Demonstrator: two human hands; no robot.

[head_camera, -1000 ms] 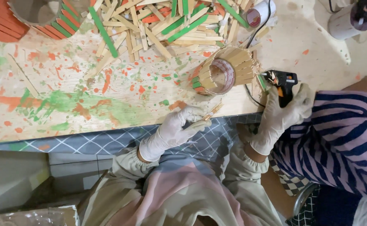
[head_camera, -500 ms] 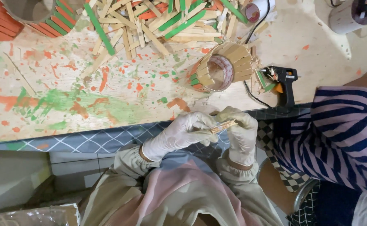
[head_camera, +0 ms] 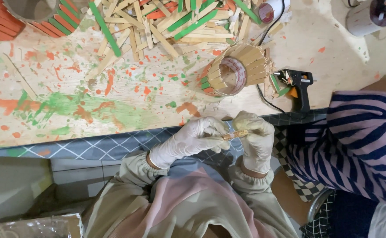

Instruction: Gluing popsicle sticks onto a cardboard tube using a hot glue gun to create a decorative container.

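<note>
Both gloved hands meet just off the counter's near edge, left hand [head_camera: 188, 140] and right hand [head_camera: 255, 139] each pinching an end of a short wooden stick [head_camera: 234, 134] in a narrow fingertip grip. Doing this well probably means keeping the stick level and steady. It looks pale, thin and flat, apart from the stick-clad jar [head_camera: 232, 70] and black glue gun [head_camera: 299, 84] farther in.
</note>
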